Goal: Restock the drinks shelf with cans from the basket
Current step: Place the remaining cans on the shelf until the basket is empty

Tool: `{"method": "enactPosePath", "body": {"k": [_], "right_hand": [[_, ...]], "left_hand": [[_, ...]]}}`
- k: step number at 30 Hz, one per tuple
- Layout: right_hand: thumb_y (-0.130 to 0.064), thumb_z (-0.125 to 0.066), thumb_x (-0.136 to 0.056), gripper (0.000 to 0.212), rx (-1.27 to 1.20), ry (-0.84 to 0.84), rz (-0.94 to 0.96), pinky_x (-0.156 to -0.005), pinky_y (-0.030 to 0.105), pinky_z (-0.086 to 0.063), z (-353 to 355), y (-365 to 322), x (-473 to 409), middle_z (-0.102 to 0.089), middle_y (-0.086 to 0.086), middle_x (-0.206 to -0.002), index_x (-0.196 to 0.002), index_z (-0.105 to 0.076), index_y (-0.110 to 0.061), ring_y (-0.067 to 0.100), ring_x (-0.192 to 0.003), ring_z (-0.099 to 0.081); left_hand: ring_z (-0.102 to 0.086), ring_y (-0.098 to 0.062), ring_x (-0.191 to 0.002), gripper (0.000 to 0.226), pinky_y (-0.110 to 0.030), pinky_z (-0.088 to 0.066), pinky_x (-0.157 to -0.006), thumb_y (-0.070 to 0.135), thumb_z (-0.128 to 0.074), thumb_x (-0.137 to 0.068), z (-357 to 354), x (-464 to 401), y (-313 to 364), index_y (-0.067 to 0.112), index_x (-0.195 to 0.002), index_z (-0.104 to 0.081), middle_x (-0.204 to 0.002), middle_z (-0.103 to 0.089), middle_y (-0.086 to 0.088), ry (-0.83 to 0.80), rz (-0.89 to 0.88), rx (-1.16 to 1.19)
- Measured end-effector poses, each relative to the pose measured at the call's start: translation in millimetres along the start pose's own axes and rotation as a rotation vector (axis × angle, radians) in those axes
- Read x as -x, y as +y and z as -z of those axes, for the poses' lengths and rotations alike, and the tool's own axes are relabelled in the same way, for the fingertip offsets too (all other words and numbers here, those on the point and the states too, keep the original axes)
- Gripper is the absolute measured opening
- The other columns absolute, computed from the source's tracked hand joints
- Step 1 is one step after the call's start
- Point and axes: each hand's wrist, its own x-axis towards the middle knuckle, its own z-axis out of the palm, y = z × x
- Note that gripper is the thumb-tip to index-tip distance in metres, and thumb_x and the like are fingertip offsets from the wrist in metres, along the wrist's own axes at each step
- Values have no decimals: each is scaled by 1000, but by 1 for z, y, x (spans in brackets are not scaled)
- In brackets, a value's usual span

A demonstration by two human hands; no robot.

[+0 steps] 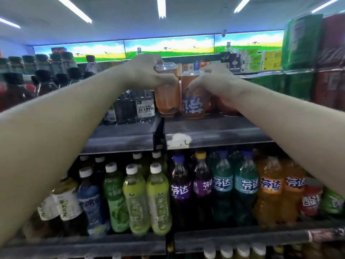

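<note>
Two orange drink cans stand on the upper shelf (214, 131) ahead of me. My left hand (147, 73) grips the left can (167, 99) near its silver top. My right hand (214, 81) grips the right can (192, 103), whose blue and white label faces me. The two cans are side by side and almost touching, with their bases at the back part of the shelf. More orange cans show partly behind my right hand. The basket is out of view.
Shrink-wrapped packs of small water bottles (134, 109) sit left of the cans. Dark bottles (28, 81) fill the upper left. Green and red can multipacks (308, 62) stack at the right. The lower shelf (224, 238) holds green tea, purple, teal and orange soda bottles.
</note>
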Motion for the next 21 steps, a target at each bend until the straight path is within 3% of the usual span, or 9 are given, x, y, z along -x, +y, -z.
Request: {"method": "enactPosePath", "body": {"k": [4, 8, 11, 14, 17, 21], "right_hand": [[-20, -82, -70, 45, 8, -45, -32, -79, 42, -62, -11, 15, -9, -74, 16, -100, -110, -66, -3, 32, -90, -75], [-25, -83, -75, 47, 36, -42, -53, -88, 46, -61, -12, 20, -12, -72, 12, -104, -111, -59, -8, 26, -93, -74], [-38, -86, -78, 69, 213, 7, -34, -81, 38, -58, -10, 21, -5, -65, 7, -112, -127, -48, -9, 22, -100, -66], [-46, -84, -80, 77, 462, 72, 15, -77, 35, -47, -10, 23, 7, -60, 7, -110, -130, -42, -5, 24, -99, -60], [-35, -86, -79, 62, 374, 60, 19, -72, 39, -63, -16, 25, 8, -72, 9, -93, -120, -54, 0, 23, -78, -74], [-26, -82, -84, 34, 377, 14, 8, -72, 42, -65, -21, 27, -5, -76, 13, -76, -97, -71, 4, 25, -65, -77]], "left_hand": [[-61, -20, -87, 50, -32, -45, -75, 60, -71, -88, -32, -11, -17, 19, -114, -60, -103, -66, -2, -42, 21, 8], [-63, -18, -83, 51, -31, -48, -69, 59, -71, -90, -45, -14, -23, 17, -117, -60, -104, -68, -3, -12, 67, 73], [-61, -26, -104, 70, -37, -50, -90, 62, -71, -88, -49, -7, -27, 16, -136, -48, -118, -62, -5, 26, 113, 65], [-65, -31, -105, 85, -46, -54, -97, 56, -78, -85, -55, 7, -27, 13, -145, -35, -121, -64, -10, 95, 93, 40], [-62, -33, -102, 77, -47, -52, -91, 42, -85, -82, -64, 19, -27, 13, -135, -37, -114, -61, -13, 171, 48, 8], [-58, -42, -110, 74, -52, -50, -96, 39, -83, -85, -69, 22, -23, 13, -135, -35, -124, -54, -19, 205, 44, -53]]}}
